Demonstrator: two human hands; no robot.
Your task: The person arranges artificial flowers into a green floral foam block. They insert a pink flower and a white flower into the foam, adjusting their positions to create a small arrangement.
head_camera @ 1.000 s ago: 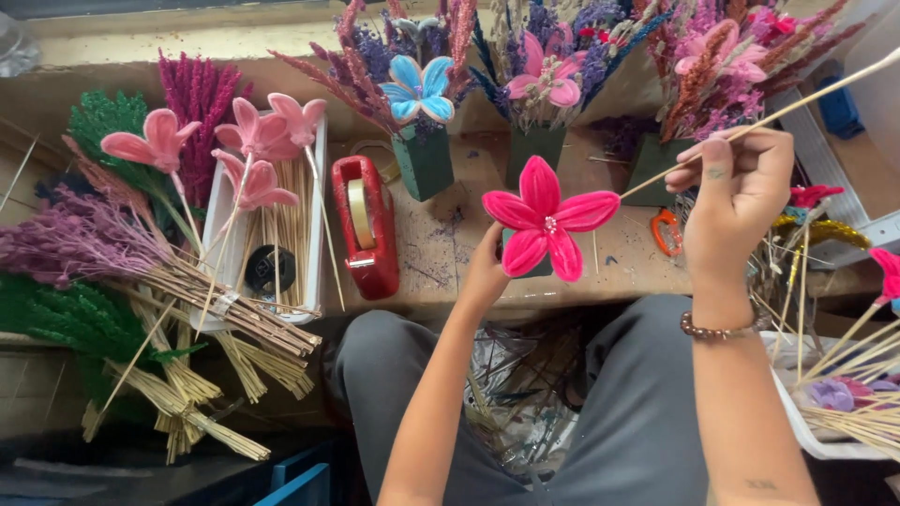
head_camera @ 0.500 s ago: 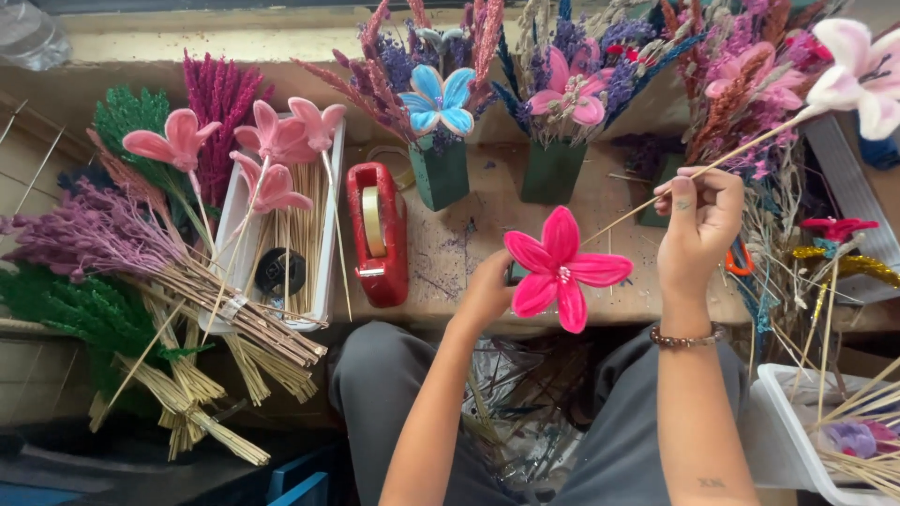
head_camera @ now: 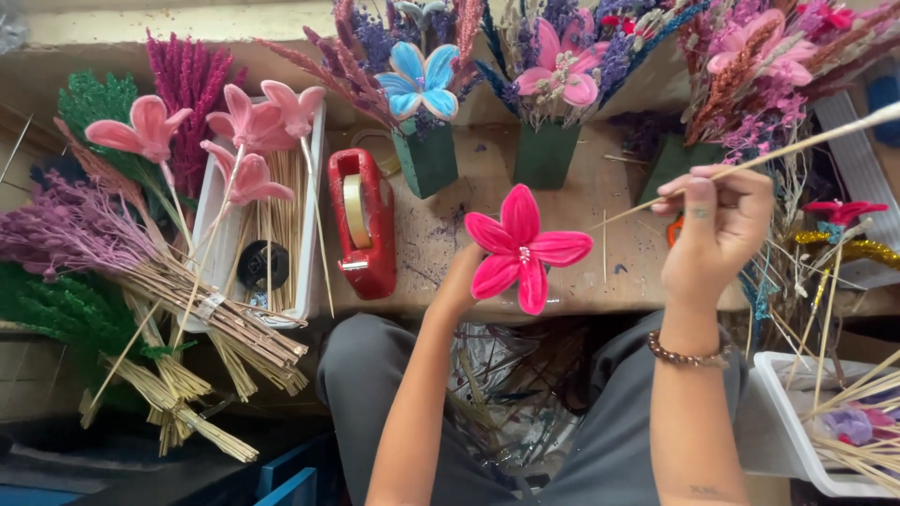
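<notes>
Pink flower [head_camera: 521,247] at frame centre, stick [head_camera: 750,159] angling in from the right.

Left hand [head_camera: 459,281] pinches the flower from behind; right hand [head_camera: 717,230] grips the stick closed. Steadying the bloom would help aim the tip near the red tape dispenser [head_camera: 362,223].

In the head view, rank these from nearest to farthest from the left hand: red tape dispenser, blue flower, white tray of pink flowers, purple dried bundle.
From the left hand:
1. Red tape dispenser, just to its left.
2. Blue flower, above it in a green block.
3. White tray, left of the dispenser.
4. Purple dried bundle, far left.
</notes>
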